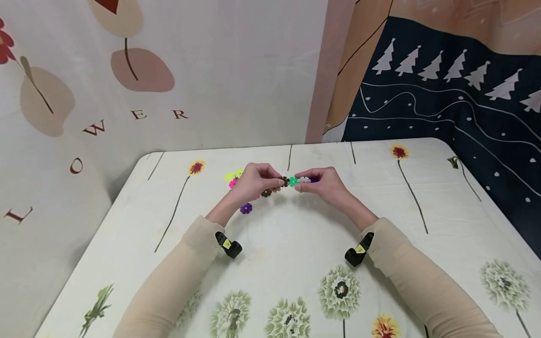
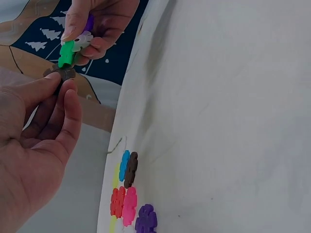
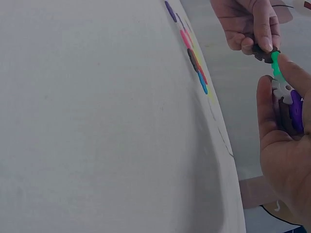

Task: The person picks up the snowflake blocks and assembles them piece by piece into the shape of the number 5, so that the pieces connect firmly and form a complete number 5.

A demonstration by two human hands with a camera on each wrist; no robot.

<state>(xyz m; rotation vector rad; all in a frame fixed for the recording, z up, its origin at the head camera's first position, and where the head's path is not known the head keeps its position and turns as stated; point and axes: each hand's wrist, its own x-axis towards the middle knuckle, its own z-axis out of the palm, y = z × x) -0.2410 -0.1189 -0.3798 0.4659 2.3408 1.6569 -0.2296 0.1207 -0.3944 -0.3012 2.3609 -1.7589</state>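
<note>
The green piece (image 1: 293, 181) was between the two hands, raised above the table (image 1: 287, 244). To its left, the left hand (image 1: 258, 180) pinched a dark brown piece (image 1: 285, 181); to its right, the right hand (image 1: 324, 185) gripped a white piece (image 1: 304, 179), with a purple piece (image 3: 296, 111) beyond. Brown met green; whether their slots interlocked could not be told. Good joining seemed to call for pinching close to the green piece, notches aligned, and pressing straight without twisting. Loose pieces (image 1: 246, 208) lay left of it.
</note>
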